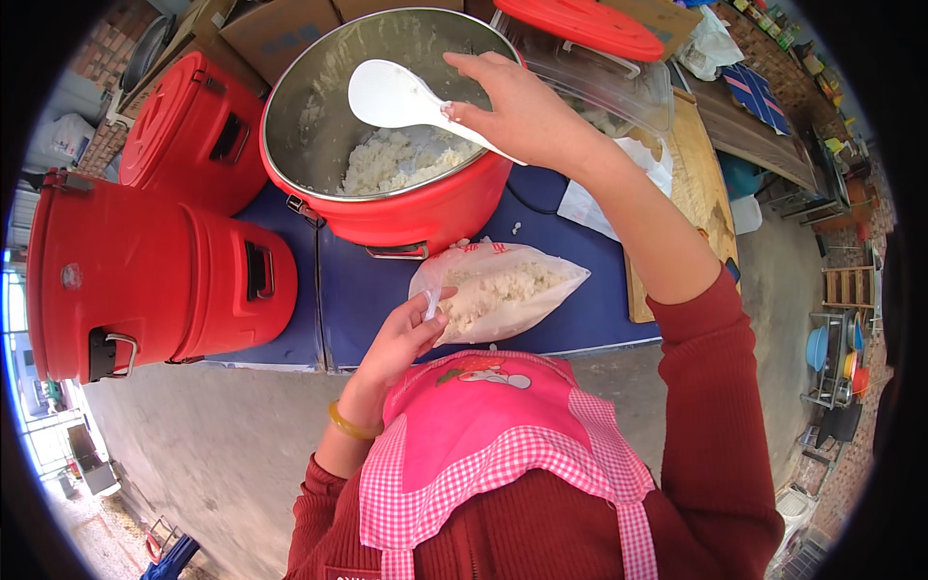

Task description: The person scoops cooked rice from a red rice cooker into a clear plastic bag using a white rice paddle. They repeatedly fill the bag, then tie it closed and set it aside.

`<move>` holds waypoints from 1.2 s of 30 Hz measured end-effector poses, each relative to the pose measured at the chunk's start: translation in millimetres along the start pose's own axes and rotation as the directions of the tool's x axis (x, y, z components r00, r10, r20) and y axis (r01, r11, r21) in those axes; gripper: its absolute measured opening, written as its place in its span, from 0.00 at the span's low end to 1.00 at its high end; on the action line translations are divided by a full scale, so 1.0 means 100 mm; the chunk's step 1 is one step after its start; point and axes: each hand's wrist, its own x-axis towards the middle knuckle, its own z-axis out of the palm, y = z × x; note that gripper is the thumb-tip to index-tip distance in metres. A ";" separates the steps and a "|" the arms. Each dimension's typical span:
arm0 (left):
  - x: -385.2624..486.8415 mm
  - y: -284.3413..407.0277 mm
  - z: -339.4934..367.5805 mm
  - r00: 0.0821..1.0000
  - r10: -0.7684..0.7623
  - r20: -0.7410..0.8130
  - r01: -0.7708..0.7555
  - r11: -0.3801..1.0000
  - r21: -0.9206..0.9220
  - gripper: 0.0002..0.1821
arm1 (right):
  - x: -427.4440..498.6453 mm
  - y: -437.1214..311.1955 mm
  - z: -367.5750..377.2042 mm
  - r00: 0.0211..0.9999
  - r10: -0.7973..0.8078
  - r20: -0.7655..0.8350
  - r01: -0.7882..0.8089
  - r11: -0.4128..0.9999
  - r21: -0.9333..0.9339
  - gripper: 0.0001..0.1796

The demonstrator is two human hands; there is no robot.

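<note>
My left hand (413, 326) pinches the gathered edge of a thin plastic bag (540, 319) at its left side. The bag bears red print, lies on the blue tabletop and has white cooked rice (500, 290) in its open mouth. Above a red insulated food barrel, my right hand (522, 109) has its thumb over the neck of a white rice paddle (395, 94). Its index finger is stretched out, and the grip under the palm is partly hidden. The open barrel (435, 217) has a steel inside, with more rice (395, 163) at the bottom and smears on the wall.
Two lidded red barrels (123, 275) (185, 138) stand to the left. A wooden board (689, 181) lies on the right, with a white plastic bag (645, 163) on it. Behind are a red lid (587, 25), a clear plastic container (638, 94) and cardboard boxes (279, 32).
</note>
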 end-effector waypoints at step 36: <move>0.78 -0.15 0.81 0.978 -0.201 -0.054 0.199 0.979 -0.046 0.18 | -2.37 0.36 0.49 0.768 0.536 0.350 -0.506 0.173 0.845 0.14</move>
